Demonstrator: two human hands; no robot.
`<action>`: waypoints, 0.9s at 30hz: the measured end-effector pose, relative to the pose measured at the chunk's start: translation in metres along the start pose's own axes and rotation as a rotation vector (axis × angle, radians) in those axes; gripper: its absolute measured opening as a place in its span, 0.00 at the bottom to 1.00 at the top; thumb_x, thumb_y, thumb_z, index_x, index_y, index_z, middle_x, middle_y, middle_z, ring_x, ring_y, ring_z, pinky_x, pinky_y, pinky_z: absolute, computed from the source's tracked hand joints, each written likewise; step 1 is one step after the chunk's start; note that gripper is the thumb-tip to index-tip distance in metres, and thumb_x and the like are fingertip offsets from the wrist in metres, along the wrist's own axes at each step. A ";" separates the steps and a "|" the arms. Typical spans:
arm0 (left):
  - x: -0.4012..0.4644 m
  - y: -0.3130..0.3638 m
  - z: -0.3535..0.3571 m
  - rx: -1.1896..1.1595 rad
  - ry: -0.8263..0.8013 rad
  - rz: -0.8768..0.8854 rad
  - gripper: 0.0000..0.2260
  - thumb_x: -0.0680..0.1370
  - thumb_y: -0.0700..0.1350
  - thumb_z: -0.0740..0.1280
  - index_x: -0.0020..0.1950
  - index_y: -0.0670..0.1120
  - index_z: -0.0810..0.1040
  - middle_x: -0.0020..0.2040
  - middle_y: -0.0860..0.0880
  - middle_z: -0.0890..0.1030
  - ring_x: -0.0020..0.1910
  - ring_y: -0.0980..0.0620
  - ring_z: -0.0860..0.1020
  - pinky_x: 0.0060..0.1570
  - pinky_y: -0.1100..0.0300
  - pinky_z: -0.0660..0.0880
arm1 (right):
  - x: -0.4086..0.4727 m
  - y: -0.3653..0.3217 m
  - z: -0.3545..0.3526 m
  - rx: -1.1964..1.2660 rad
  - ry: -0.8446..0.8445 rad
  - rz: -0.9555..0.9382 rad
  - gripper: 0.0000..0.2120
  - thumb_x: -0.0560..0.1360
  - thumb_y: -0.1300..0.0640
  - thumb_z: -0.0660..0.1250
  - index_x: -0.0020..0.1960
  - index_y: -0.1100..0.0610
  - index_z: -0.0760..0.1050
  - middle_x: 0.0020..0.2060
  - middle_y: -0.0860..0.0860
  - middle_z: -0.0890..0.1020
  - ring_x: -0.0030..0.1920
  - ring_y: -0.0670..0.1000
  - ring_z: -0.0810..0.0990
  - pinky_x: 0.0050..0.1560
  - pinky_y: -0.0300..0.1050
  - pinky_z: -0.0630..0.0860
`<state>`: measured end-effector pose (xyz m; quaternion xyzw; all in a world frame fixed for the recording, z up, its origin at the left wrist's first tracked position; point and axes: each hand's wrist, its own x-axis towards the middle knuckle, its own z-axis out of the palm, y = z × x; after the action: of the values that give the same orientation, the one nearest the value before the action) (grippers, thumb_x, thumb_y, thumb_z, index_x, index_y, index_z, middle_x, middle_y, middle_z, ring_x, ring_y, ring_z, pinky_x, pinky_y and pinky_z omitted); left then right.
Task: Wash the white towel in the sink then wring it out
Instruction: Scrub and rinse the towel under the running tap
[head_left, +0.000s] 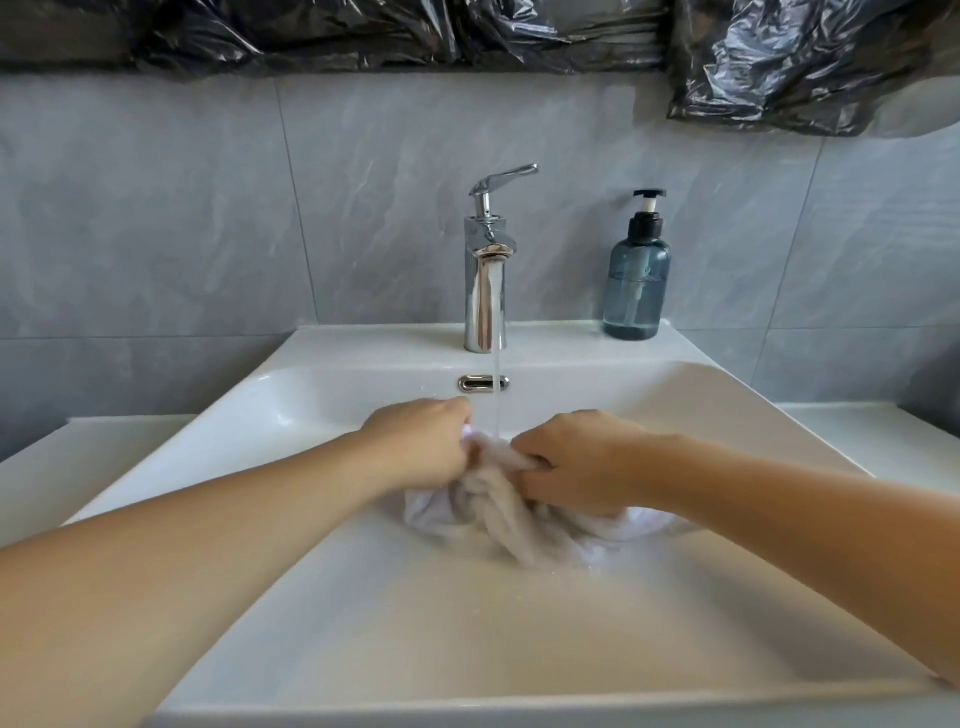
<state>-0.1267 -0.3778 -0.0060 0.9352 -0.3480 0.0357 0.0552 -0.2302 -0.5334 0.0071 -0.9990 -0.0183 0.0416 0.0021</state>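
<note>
White towel (511, 506) bunched mid-sink (322, 597), under the faucet (485, 270) stream. Left hand (423, 441) and right hand (576, 467) gripped around it. Folds should be rubbed together under the flow, kept clear of the rim.

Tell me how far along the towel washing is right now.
Done: the faucet is running and the white towel lies soaked in the sink. In hand: the left hand and right hand grip it bunched under the stream, washing. Left: wringing it out.
</note>
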 end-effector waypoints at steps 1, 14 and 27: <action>0.001 0.002 -0.002 0.008 0.054 -0.004 0.06 0.80 0.51 0.58 0.50 0.50 0.70 0.48 0.52 0.74 0.47 0.48 0.72 0.43 0.55 0.70 | 0.000 0.000 -0.002 0.098 0.011 0.017 0.23 0.79 0.35 0.51 0.36 0.48 0.70 0.35 0.45 0.75 0.42 0.53 0.77 0.45 0.48 0.73; -0.009 0.007 -0.023 -0.073 -0.384 -0.145 0.14 0.77 0.55 0.63 0.55 0.47 0.78 0.53 0.49 0.80 0.53 0.47 0.79 0.51 0.56 0.76 | 0.017 0.011 0.000 0.094 -0.012 0.097 0.09 0.76 0.46 0.60 0.50 0.50 0.75 0.46 0.46 0.79 0.45 0.49 0.76 0.45 0.45 0.74; 0.008 -0.012 -0.023 -0.520 0.205 -0.262 0.06 0.79 0.38 0.53 0.53 0.44 0.68 0.47 0.45 0.75 0.39 0.47 0.70 0.36 0.56 0.69 | 0.021 0.018 -0.004 0.175 0.220 0.134 0.12 0.82 0.51 0.57 0.64 0.51 0.67 0.53 0.49 0.75 0.54 0.54 0.74 0.53 0.48 0.71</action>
<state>-0.1135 -0.3716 0.0164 0.9181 -0.2145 0.0323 0.3318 -0.2087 -0.5508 0.0089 -0.9925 0.0524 -0.0665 0.0885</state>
